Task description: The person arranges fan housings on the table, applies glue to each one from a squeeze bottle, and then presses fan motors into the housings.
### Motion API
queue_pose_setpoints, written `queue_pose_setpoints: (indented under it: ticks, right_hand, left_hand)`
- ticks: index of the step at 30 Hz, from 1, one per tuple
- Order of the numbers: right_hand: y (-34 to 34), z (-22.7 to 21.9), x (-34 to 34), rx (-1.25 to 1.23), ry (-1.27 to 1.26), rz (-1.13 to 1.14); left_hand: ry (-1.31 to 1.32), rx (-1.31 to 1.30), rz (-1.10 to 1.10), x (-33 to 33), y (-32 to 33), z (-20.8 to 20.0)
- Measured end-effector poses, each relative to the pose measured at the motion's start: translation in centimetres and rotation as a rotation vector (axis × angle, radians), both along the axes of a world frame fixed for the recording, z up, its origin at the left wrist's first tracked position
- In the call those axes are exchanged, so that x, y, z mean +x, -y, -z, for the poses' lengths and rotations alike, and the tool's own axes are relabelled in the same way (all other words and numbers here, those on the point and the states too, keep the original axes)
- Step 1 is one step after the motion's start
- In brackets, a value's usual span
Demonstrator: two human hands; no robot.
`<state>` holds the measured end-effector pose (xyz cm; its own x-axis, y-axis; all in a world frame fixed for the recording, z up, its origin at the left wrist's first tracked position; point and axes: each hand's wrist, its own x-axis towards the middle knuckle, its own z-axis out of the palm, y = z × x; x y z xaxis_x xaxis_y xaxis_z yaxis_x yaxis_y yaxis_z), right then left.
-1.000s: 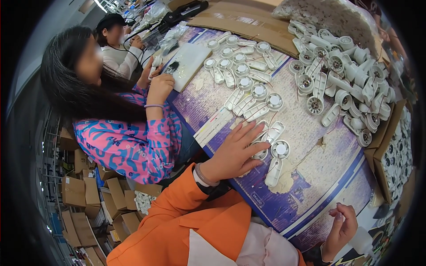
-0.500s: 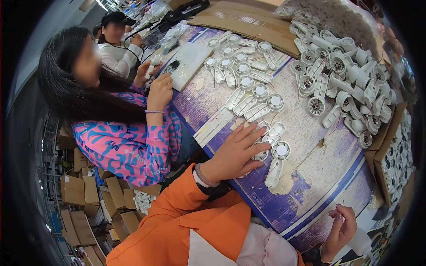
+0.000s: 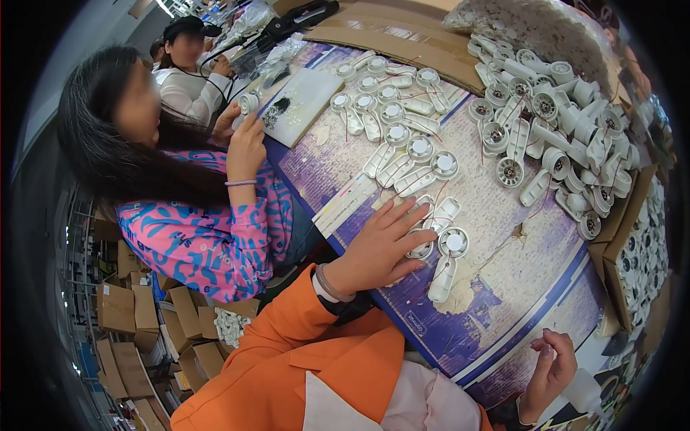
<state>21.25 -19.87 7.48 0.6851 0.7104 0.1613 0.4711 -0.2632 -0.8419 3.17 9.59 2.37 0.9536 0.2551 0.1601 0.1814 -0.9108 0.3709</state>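
Covering partly a white handheld-fan housing (image 3: 422,251), left hand (image 3: 384,244) spread flat, right hand (image 3: 550,370) half-curled, fingers apart, near bench (image 3: 543,266) edge.

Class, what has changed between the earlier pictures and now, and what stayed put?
The co-worker's wristbanded hand shifted left and slightly down in the picture, away from the white board. The wearer's left hand stayed spread over white handled parts; the right hand stayed loosely curled.

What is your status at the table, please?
Left hand spread over a white fan housing, partly hiding it. Right hand loosely curled, nothing visible in it. Heaped fan housings farther off, to the right.
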Motion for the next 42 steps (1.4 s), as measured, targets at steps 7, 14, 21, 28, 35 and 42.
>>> queue_pose_setpoints:
  ticks: [7, 14, 21, 28, 35, 42]
  right_hand:
    - [0.1, 0.1, 0.0, 0.004, 0.002, -0.006]
    - [-0.3, 0.0, -0.3, 0.049, 0.02, 0.055]
    - [-0.2, 0.1, -0.3, 0.076, 0.011, 0.037]
    - [-0.4, 0.1, -0.4, 0.072, 0.008, 0.038]
    - [0.1, 0.4, -0.2, 0.046, -0.02, -0.014]
    - [0.4, 0.2, -0.2, 0.042, 0.003, -0.017]
  left_hand:
    - [0.042, 0.011, -0.007, 0.0, 0.1, 0.0]
    - [0.076, -0.011, -0.014, -0.4, -0.2, -0.6]
    - [0.063, -0.046, -0.026, -2.1, -1.1, -1.2]
    - [0.049, -0.041, -0.033, -3.5, -2.0, -1.6]
    - [0.04, -0.004, -0.118, -4.3, -2.4, -1.5]
    - [0.134, 0.087, -0.238, -5.0, -2.8, -0.3]
